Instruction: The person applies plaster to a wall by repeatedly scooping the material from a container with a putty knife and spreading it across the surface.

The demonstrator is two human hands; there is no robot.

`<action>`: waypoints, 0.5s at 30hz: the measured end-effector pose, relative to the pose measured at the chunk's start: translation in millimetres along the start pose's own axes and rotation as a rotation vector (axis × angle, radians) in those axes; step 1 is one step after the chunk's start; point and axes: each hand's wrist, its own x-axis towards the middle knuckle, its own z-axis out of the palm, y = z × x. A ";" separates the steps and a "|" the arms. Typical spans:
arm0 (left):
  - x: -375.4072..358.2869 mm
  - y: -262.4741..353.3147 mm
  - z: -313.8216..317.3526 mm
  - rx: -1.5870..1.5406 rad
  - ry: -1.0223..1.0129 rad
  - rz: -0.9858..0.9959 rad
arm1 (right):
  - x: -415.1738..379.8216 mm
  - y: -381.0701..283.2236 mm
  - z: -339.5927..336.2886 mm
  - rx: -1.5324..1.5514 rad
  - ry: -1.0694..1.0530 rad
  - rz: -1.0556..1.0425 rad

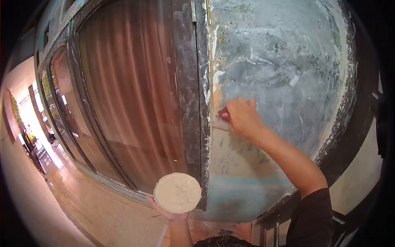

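Note:
A round container [177, 193] full of pale, creamy paste rests on my left hand [175, 215], which supports it from below. My right hand [242, 117] is raised against the wall [279, 70], close to the door frame, its fingers closed around something dark reddish at the fingertips that is mostly hidden. Grey and white smears cover the wall's upper part. Below my right hand the surface is beige with dark marks, and a blue-green band [247, 189] runs lower down.
Left of the wall stands a dark wooden frame [189, 94] with glass and a reddish-brown curtain [127, 82] behind it. A tiled floor [111, 214] stretches to a bright opening at the far left. Dark trim [343, 136] edges the wall at right.

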 end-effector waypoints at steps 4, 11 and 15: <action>3.6 -1.8 -5.1 0.008 0.098 0.039 | 6.9 8.2 2.6 -0.036 -0.035 0.014; 6.7 -0.9 11.8 -0.006 0.033 -0.042 | 42.2 24.2 -45.8 0.068 0.168 0.276; 19.3 0.4 29.8 -0.007 0.063 -0.090 | 27.0 -7.2 -61.5 0.252 0.150 -0.021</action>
